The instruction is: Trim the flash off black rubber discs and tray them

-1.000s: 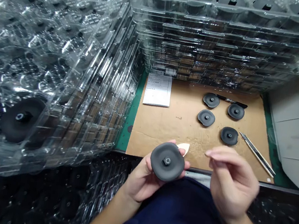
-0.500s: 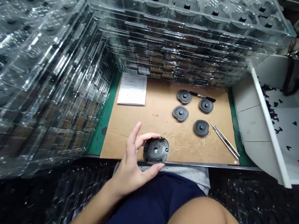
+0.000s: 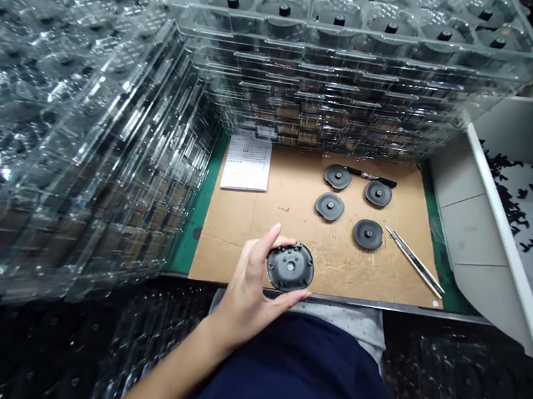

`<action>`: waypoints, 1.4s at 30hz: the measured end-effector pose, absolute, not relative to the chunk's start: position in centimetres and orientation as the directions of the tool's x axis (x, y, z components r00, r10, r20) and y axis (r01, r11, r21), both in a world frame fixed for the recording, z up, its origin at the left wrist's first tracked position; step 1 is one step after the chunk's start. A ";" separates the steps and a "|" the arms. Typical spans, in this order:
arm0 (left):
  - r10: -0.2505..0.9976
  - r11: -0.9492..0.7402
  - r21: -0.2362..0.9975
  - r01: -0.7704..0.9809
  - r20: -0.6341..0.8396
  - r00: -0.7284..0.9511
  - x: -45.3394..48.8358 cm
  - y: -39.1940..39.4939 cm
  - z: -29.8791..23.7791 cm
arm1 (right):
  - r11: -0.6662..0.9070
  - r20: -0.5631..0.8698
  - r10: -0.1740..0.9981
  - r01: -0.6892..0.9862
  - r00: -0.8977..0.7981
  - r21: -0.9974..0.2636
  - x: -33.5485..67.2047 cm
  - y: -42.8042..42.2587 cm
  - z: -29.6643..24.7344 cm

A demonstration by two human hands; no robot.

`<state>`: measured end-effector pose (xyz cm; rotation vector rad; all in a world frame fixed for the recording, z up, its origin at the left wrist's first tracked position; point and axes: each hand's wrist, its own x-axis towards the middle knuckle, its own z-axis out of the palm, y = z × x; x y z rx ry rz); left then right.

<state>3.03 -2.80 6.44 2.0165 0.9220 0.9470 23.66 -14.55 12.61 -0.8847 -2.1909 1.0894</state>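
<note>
My left hand point(image 3: 250, 284) holds a dark grey rubber disc point(image 3: 290, 267) by its rim between thumb and fingers, just above the front edge of the cardboard. The side facing me has a central hole and several small holes. Four similar discs with central black nubs lie on the cardboard sheet point(image 3: 252, 227): one point(image 3: 337, 177), another point(image 3: 378, 193), a third point(image 3: 329, 206) and a fourth point(image 3: 368, 234). A black-handled tool point(image 3: 371, 177) lies behind them. A slim craft knife point(image 3: 413, 263) lies to their right. My right hand is out of view.
Tall stacks of clear plastic trays point(image 3: 316, 79) holding discs stand behind the cardboard, with more point(image 3: 70, 128) to the left. A printed paper sheet point(image 3: 246, 166) lies on the cardboard. A white bin point(image 3: 511, 218) with black scraps sits to the right.
The disc has turned over, its nub side now facing away from me. My right hand has left the view, and the whole scene has shifted as my head moved.
</note>
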 end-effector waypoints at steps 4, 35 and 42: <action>0.881 -0.372 0.866 0.335 0.216 0.420 3.8 -2.6 6.6 | 0.249 0.184 0.968 0.592 -0.170 -0.767 29.3 -14.0 10.4; 0.720 -0.678 0.474 0.562 0.583 0.378 7.5 -1.9 9.0 | 0.002 0.205 0.952 0.662 0.229 -0.749 24.3 -12.0 10.9; 0.709 -0.689 0.462 0.558 0.591 0.385 7.3 -1.8 8.8 | 0.010 0.207 0.955 0.671 0.214 -0.741 23.9 -11.8 10.8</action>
